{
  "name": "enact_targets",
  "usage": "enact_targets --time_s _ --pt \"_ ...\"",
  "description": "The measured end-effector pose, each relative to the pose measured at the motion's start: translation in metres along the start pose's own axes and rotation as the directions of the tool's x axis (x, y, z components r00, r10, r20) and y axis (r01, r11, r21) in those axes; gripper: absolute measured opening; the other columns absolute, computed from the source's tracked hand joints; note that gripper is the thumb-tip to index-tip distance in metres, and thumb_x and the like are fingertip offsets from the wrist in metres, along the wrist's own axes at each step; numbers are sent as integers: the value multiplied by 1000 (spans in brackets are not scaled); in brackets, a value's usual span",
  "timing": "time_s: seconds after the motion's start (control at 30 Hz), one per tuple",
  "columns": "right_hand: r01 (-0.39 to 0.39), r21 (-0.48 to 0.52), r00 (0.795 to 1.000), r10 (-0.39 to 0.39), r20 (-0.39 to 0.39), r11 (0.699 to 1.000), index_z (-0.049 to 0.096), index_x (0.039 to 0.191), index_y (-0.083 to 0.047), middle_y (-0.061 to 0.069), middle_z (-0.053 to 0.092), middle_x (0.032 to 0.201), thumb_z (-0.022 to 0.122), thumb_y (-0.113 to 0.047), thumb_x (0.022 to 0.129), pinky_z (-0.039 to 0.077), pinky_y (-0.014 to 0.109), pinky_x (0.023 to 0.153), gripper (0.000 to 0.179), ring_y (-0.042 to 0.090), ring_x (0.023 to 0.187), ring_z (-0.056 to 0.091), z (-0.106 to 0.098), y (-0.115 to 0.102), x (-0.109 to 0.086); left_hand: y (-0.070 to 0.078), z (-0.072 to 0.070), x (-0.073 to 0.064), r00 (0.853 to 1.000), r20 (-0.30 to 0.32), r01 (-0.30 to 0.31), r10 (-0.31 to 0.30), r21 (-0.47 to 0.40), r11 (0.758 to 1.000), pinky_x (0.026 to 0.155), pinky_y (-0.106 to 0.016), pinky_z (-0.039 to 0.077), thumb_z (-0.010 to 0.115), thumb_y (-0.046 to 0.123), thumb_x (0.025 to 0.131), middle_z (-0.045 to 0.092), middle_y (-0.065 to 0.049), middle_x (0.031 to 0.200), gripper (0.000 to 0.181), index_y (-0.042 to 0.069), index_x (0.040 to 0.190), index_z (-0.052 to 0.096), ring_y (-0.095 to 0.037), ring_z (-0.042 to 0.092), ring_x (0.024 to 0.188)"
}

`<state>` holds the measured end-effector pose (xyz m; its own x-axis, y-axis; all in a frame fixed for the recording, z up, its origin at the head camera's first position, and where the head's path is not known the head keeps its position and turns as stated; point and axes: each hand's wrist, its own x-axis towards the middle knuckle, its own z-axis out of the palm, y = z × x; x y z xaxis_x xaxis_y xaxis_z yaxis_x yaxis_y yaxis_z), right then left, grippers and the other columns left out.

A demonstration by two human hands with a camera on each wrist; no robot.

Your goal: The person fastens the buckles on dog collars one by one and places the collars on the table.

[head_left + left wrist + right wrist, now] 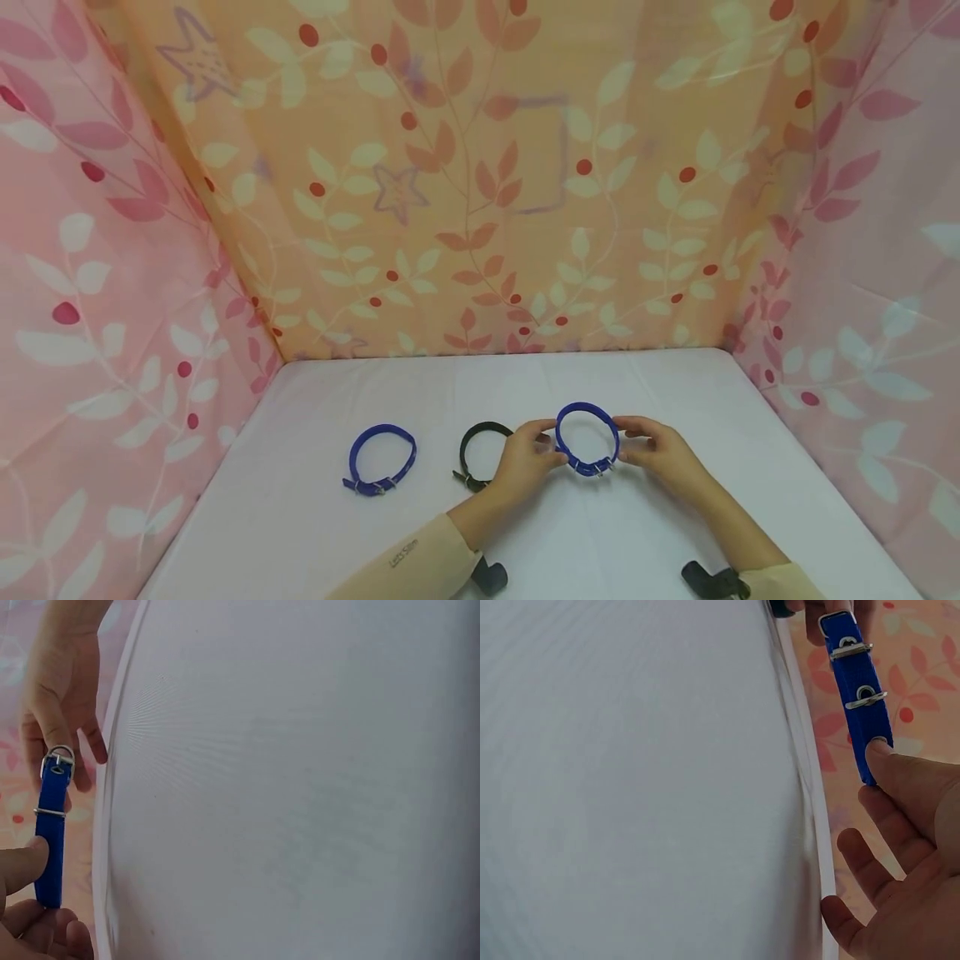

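Both hands hold a blue buckled collar [587, 407] up above the white table, its loop facing the head camera and its metal buckle fittings at the bottom. My left hand [525, 458] pinches its left side between thumb and fingers. On the opposite side, my right hand [660, 454] grips the band by thumb and forefinger. The right wrist view shows metal rings and a buckle along the blue strap [857, 679], with the right thumb pressed on it. Behind the left hand lies a black collar [464, 454], partly hidden by that hand.
Another blue collar [362, 442] lies at the left on the white table [300, 533]. Patterned cloth walls [480, 250] stand at the back and both sides. A dark wrist device [491, 577] shows by the left sleeve, and another dark device [712, 581] by the right.
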<state>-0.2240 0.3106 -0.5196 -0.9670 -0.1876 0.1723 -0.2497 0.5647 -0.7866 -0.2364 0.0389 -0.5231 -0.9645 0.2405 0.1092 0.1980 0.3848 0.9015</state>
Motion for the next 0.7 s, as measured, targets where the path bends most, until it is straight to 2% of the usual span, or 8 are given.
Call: enact_targets --time_s 0.13,0.47,0.7 --pt "-23 -3 1000 23 -1 1000 63 138 -13 8 68 134 82 -24 89 39 64 107 53 34 124 57 3 2 1 -1 2 2 1000 2 9 -10 76 997 89 -31 54 87 11 81 70 -5 111 54 10 131 68 -15 64 102" --pt "-77 -13 997 77 -5 997 64 137 -12 5 68 134 83 -16 86 38 60 111 54 32 125 55 7 4 2 -3 3 13 999 32 -13 7 182 983 72 -22 49 90 11 77 68 5 92 53 10 127 71 -7 60 85" --pt "-43 -62 999 42 -19 997 65 134 -10 6 70 130 85 -18 84 40 58 109 55 34 124 58 7 3 0 -1 3 16 998 55 -24 8 298 954 60 -22 40 90 13 76 56 8 69 52 8 125 72 -2 49 65"
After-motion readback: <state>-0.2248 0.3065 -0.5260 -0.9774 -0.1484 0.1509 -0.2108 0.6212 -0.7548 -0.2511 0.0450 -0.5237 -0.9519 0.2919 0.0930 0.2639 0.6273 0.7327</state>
